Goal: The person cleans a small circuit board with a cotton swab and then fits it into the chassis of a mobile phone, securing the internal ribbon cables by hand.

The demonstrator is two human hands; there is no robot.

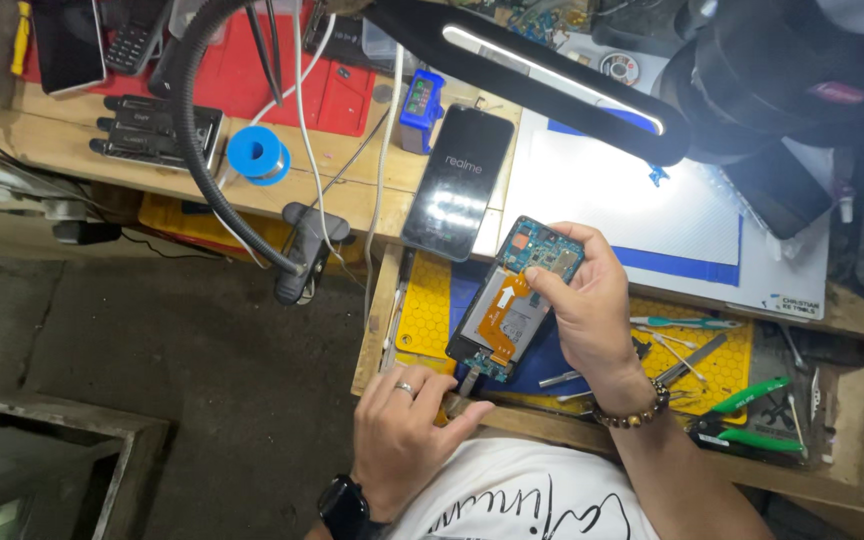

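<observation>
My right hand grips an opened phone by its right side, back cover off, showing a blue-green circuit board, an orange flex cable and a battery. My left hand, with a ring and a black wristwatch, pinches a thin metal tool whose tip touches the phone's bottom edge. The phone hovers over a yellow and blue work mat in a pulled-out drawer.
A black phone lies screen-up on the wooden bench. A black desk lamp on a gooseneck overhangs a white mat. Tweezers and green-handled cutters lie at the right. A blue solder spool sits at the left.
</observation>
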